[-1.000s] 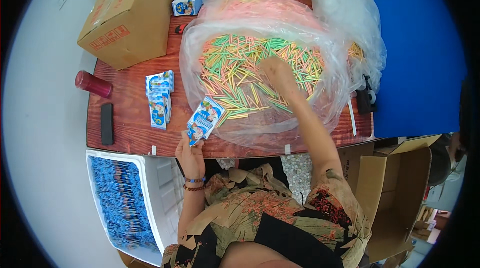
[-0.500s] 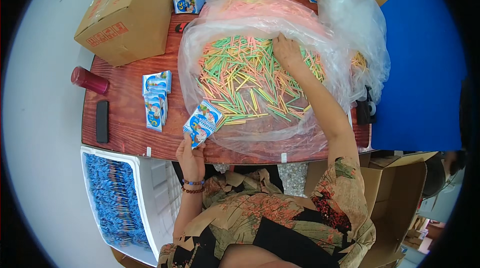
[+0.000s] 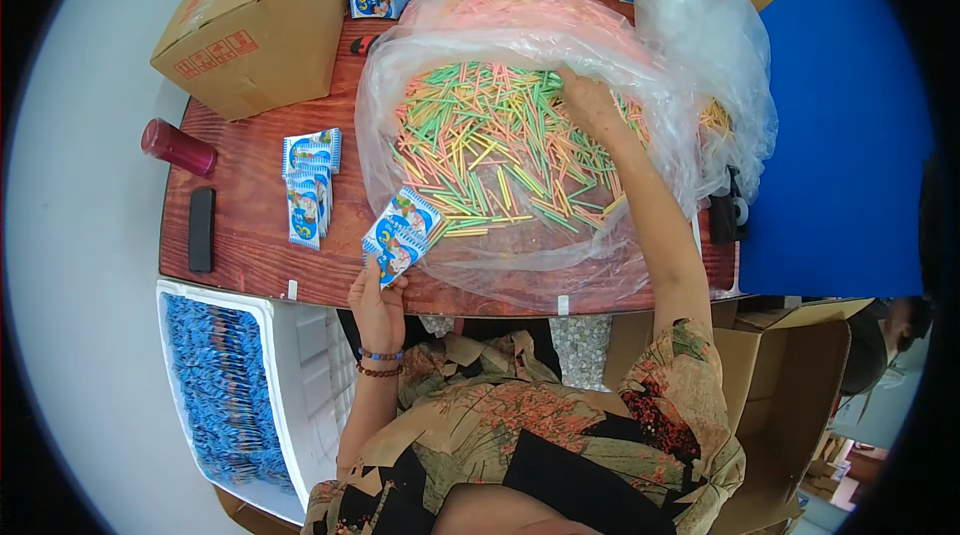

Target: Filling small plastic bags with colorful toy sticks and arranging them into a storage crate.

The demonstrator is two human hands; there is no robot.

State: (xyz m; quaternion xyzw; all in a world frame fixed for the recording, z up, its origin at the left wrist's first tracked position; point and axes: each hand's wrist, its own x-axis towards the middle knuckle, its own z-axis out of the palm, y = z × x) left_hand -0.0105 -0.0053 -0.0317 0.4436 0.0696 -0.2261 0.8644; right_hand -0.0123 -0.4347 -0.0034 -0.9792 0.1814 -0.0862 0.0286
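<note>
My left hand (image 3: 379,301) is closed on small blue-and-white packets (image 3: 401,233), thumb on top, at the near left corner of a clear plastic bag (image 3: 376,125). Pastel green, yellow and pink sticks (image 3: 490,125) fill the open bag in a loose heap. Over the far right part of the heap, my right hand (image 3: 592,107) reaches in with its fingers curled down. Its fingertips are hidden by the sticks and the bag's edge, so what they hold does not show.
Left on the table are a packet stack (image 3: 310,190), a dark red cylinder (image 3: 178,147), a black case (image 3: 202,230) and a large carton (image 3: 260,30). A white foam box (image 3: 268,335) of blue packets stands below. A tape dispenser (image 3: 728,210) is at right.
My right hand has shifted slightly to the right over the sticks. My left hand still holds the packets in nearly the same place. The whole view has moved a little.
</note>
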